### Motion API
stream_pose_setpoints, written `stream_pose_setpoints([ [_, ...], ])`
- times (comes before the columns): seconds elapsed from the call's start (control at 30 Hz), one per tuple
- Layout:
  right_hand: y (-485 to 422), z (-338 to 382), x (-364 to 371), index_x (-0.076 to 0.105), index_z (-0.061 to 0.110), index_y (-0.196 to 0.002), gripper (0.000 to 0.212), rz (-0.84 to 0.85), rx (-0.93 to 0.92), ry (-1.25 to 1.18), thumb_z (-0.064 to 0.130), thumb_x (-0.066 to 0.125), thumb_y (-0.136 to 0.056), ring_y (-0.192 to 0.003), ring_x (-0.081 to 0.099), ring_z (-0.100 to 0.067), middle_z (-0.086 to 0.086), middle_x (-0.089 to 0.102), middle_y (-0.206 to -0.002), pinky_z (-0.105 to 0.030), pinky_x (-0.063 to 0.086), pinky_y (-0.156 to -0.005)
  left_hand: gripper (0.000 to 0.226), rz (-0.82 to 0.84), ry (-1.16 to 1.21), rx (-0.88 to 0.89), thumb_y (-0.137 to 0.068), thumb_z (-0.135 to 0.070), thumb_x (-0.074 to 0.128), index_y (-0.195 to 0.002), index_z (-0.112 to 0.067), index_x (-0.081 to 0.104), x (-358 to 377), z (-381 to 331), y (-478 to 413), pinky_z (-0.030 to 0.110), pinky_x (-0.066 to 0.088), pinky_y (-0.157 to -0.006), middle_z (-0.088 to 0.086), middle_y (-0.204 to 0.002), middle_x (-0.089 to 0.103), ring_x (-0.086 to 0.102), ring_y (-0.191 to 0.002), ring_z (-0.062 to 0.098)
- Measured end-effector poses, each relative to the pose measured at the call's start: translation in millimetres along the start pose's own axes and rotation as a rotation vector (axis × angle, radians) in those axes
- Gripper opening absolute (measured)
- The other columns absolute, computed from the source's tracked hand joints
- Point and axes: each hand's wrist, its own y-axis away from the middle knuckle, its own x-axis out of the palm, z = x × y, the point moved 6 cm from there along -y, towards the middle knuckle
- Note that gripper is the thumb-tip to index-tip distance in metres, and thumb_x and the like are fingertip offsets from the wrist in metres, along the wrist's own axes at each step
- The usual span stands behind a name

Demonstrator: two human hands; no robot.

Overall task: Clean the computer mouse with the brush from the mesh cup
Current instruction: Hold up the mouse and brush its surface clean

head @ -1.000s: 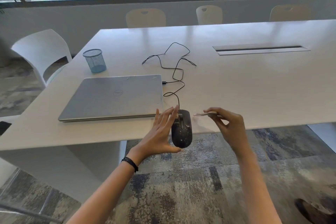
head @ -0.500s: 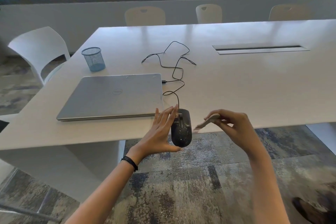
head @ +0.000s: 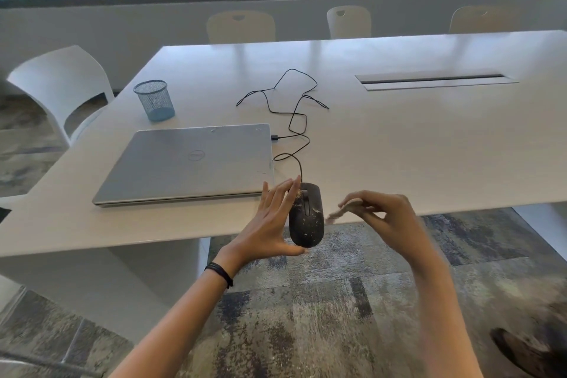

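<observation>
I see the black computer mouse [head: 306, 215], flecked with pale specks, held by my left hand [head: 270, 224] between thumb and straight fingers, over the counter's [head: 429, 147] near edge. Its long axis runs away from me, cable [head: 294, 120] end far. My right hand [head: 383, 218] pinches the blurred pale brush [head: 339, 212] just right of it. Beyond lie the closed laptop [head: 190, 163] and the blue mesh cup [head: 155, 100], with bare counter to the right.

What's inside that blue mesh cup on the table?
Through the mesh cup nothing shows inside; its open top looks empty, though the bottom is too dim to be sure. The brush is out, blurred, pinched in the right hand beside the mouse.
</observation>
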Motion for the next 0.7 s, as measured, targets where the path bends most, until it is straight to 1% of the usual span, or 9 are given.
stream_pose_setpoints([
  [0.1, 3.4, 3.8, -5.1, 0.073, 0.015, -0.096, 0.014, 0.041, 0.017, -0.044, 0.006, 0.066, -0.087, -0.089, 0.07, 0.0, 0.015, 0.074, -0.091, -0.014, 0.053, -0.077, 0.126, 0.004, 0.004, 0.0, -0.065, -0.068, 0.067, -0.147, -0.024, -0.018, 0.6, 0.7, 0.4, 0.045, -0.018, -0.115, 0.003, -0.154, 0.007, -0.003, -0.146, 0.018],
  [0.17, 4.8, 6.0, -9.9, 0.072, 0.016, -0.095, 0.016, 0.011, 0.027, -0.042, 0.005, 0.066, -0.086, -0.088, 0.069, 0.002, 0.017, 0.073, -0.094, -0.014, 0.054, -0.076, 0.127, 0.004, 0.005, 0.0, -0.065, -0.065, 0.069, -0.147, -0.025, -0.019, 0.9, 1.0, 0.5, 0.045, -0.018, -0.114, 0.003, -0.154, 0.008, -0.003, -0.146, 0.018],
  [0.27, 6.9, 10.9, -18.7, 0.072, 0.013, -0.095, 0.017, -0.118, -0.002, -0.034, 0.0, 0.065, -0.086, -0.09, 0.068, 0.002, 0.016, 0.072, -0.097, -0.013, 0.053, -0.075, 0.128, 0.001, 0.004, 0.007, -0.064, -0.065, 0.069, -0.147, -0.024, -0.019, 1.5, 0.6, 0.5, 0.045, -0.018, -0.114, 0.001, -0.154, 0.006, -0.004, -0.146, 0.017],
  [0.37, 10.7, 14.7, -24.9, 0.07, 0.014, -0.094, 0.01, -0.271, -0.012, -0.13, 0.01, 0.065, -0.086, -0.091, 0.07, -0.003, 0.011, 0.074, -0.094, -0.014, 0.053, -0.071, 0.128, -0.001, 0.008, 0.013, -0.064, -0.065, 0.069, -0.147, -0.024, -0.02, 1.8, 0.5, 0.0, 0.046, -0.018, -0.114, -0.001, -0.154, 0.005, -0.005, -0.145, 0.015],
  [0.5, 16.0, 20.3, -26.3, 0.069, 0.019, -0.097, 0.012, -0.406, -0.042, -0.256, 0.014, 0.063, -0.088, -0.094, 0.07, -0.012, 0.011, 0.074, -0.097, -0.022, 0.057, -0.069, 0.129, -0.001, 0.017, 0.007, -0.064, -0.063, 0.071, -0.147, -0.025, -0.019, 1.9, 1.1, -0.4, 0.045, -0.018, -0.114, 0.0, -0.154, 0.005, -0.005, -0.145, 0.014],
  [0.6, 15.1, 20.8, -21.3, 0.069, 0.019, -0.099, 0.013, -0.411, -0.039, -0.276, 0.015, 0.064, -0.087, -0.096, 0.071, -0.014, 0.009, 0.075, -0.098, -0.028, 0.059, -0.071, 0.129, 0.002, 0.022, 0.008, -0.064, -0.062, 0.072, -0.147, -0.025, -0.019, 2.4, 0.6, 0.1, 0.046, -0.017, -0.114, -0.001, -0.154, 0.005, -0.005, -0.145, 0.015],
  [0.7, 13.8, 18.8, -15.4, 0.07, 0.021, -0.098, 0.015, -0.352, -0.019, -0.279, 0.013, 0.064, -0.086, -0.093, 0.071, -0.015, 0.008, 0.075, -0.094, -0.032, 0.059, -0.072, 0.128, -0.002, 0.032, 0.004, -0.064, -0.066, 0.069, -0.147, -0.024, -0.018, 1.4, 0.8, 0.1, 0.047, -0.016, -0.115, 0.001, -0.154, 0.006, -0.003, -0.146, 0.016],
])
